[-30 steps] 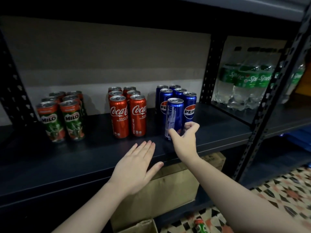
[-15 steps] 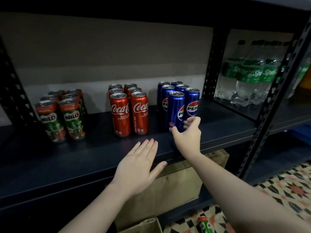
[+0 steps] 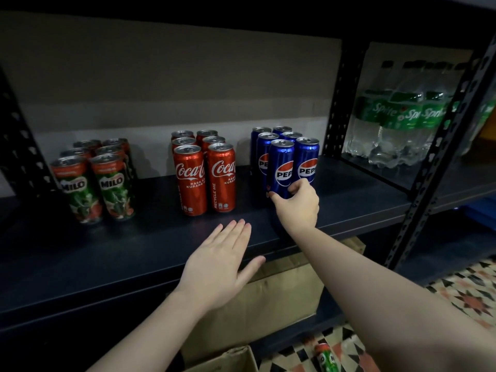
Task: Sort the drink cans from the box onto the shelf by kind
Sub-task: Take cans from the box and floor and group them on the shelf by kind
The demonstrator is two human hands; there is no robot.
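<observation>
Your right hand (image 3: 298, 205) is at the front-left Pepsi can (image 3: 280, 167), thumb and curled fingers pinching its base, and the can stands upright on the shelf (image 3: 150, 237), touching the rest of the Pepsi cluster (image 3: 291, 146). Your left hand (image 3: 218, 267) is spread flat, fingers straight and together, palm down over the shelf's front edge, well apart from that can and to its left and nearer you. Left of the Pepsi can stand the Coca-Cola cans (image 3: 204, 167), and further left again the Milo cans (image 3: 98, 178). Below the shelf, under your hands, sits a cardboard box (image 3: 257, 299).
</observation>
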